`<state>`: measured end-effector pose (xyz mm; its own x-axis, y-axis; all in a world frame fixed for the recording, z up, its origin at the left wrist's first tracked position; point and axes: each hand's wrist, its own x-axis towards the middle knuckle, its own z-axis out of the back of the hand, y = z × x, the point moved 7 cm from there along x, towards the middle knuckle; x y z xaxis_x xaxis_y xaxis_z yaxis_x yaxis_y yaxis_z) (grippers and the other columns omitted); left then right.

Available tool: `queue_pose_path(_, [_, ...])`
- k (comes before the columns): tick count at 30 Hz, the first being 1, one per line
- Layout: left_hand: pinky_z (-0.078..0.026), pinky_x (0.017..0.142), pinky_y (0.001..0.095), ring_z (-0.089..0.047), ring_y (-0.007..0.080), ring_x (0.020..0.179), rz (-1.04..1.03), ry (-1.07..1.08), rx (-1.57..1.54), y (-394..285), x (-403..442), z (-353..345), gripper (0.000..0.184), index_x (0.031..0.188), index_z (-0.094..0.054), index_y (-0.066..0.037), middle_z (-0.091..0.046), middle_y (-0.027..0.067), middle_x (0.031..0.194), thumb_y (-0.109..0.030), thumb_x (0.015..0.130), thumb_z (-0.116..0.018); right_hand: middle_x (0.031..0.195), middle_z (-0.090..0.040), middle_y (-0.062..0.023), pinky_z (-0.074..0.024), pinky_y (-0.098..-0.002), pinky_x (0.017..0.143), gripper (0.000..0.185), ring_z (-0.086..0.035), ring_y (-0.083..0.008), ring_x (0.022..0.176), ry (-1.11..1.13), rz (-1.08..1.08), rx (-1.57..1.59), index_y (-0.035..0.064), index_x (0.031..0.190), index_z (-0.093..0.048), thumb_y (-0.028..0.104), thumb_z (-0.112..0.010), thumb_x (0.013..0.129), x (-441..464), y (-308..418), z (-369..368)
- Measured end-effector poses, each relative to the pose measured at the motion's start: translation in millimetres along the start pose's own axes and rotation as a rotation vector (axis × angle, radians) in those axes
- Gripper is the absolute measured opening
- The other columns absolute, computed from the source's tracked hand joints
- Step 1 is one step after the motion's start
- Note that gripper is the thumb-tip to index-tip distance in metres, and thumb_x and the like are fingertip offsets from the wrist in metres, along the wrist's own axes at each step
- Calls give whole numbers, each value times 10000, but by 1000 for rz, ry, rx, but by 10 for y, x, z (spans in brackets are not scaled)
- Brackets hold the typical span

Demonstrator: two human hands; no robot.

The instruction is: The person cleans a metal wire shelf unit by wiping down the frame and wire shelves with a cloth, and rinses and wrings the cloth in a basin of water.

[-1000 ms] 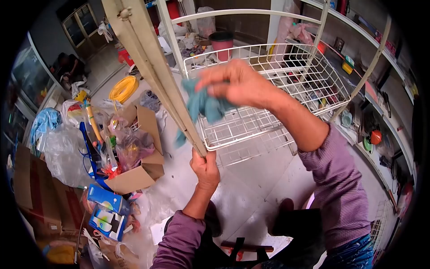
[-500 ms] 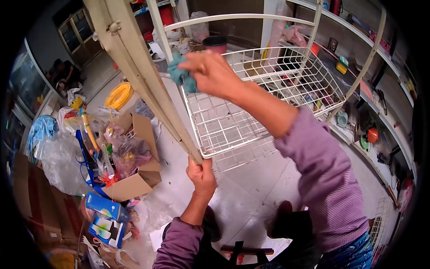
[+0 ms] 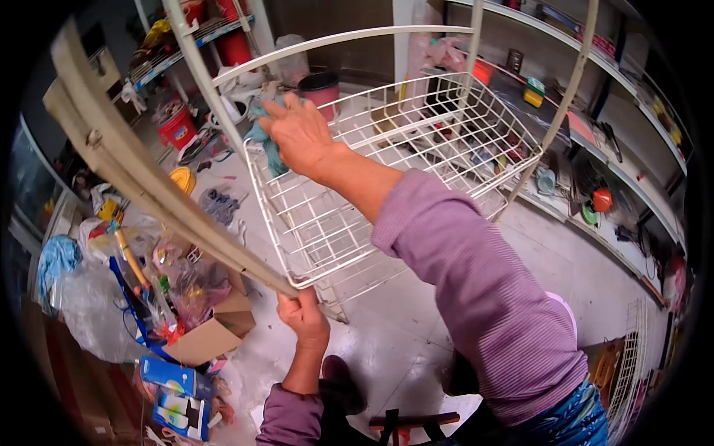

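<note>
A white wire basket [image 3: 335, 215] sits in a frame of pale posts and a curved top bar [image 3: 342, 43]. My left hand [image 3: 305, 316] is wrapped round the lower end of the beige post [image 3: 163, 204], by the basket's near corner. My right hand [image 3: 297, 137] holds a teal cloth [image 3: 269, 149] at the basket's far left corner, against the white upright [image 3: 204, 78]. Part of the cloth is hidden behind the fingers.
On the left, an open cardboard box [image 3: 208, 338] holds plastic-wrapped things, near blue boxes [image 3: 178, 401]. Shelves [image 3: 632, 193] with small items line the right. Behind stand a red bucket [image 3: 177, 128] and a dark-rimmed pink bucket [image 3: 320, 93].
The beige post has tilted further left, and the frame and basket have shifted left in view. My right hand has moved left with the cloth to the far left upright. My left hand keeps its grip.
</note>
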<state>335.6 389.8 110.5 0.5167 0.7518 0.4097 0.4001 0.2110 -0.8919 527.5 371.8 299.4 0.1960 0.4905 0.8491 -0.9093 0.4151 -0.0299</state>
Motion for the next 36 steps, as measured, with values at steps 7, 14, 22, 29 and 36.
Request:
queue_pose_path(7, [-304, 461, 215, -391, 53, 507, 42, 25, -52, -84, -5, -35, 65, 807, -491, -19, -458, -16, 592, -73, 836, -513, 958, -567, -52, -456, -374, 721, 188, -506, -241, 976, 242, -129, -473, 134, 906, -621, 132, -587, 722, -367, -1297, 136])
queue_pose_path(14, [-321, 451, 215, -399, 58, 513, 21, 9, -36, -23, -14, 2, 69, 814, -473, -15, -454, 3, 610, -74, 850, -475, 979, -607, -154, -458, -411, 823, 292, -544, -347, 973, 432, -776, -540, 81, 986, -644, 127, -603, 701, -1325, -2972, 1290])
queue_pose_path(22, [-272, 424, 209, -328, 56, 476, -1, -52, -5, -53, -8, -60, 115, 732, -395, -70, -393, -9, 572, -49, 839, -432, 922, -626, -167, -468, -410, 776, 311, -585, -358, 859, 574, -549, -257, 75, 939, -655, 107, -586, 638, -1397, -2666, 755])
queue_pose_path(29, [-287, 437, 205, -371, 59, 493, 22, -26, -42, 12, -22, -12, 49, 810, -464, -24, -424, 6, 598, -69, 828, -476, 1146, -560, -89, -386, -353, 936, 446, -472, -302, 1063, 576, 72, 43, 122, 1098, -617, 11, -598, 666, -1197, -1836, 633])
queue_pose_path(36, [-291, 437, 210, -374, 63, 494, 14, -51, -46, 41, -30, -5, 62, 813, -461, -12, -432, 15, 607, -67, 837, -475, 1144, -544, -57, -429, -353, 870, 345, -485, -253, 1046, 806, -117, -715, 90, 1035, -602, 81, -610, 690, -1458, -2803, 1048])
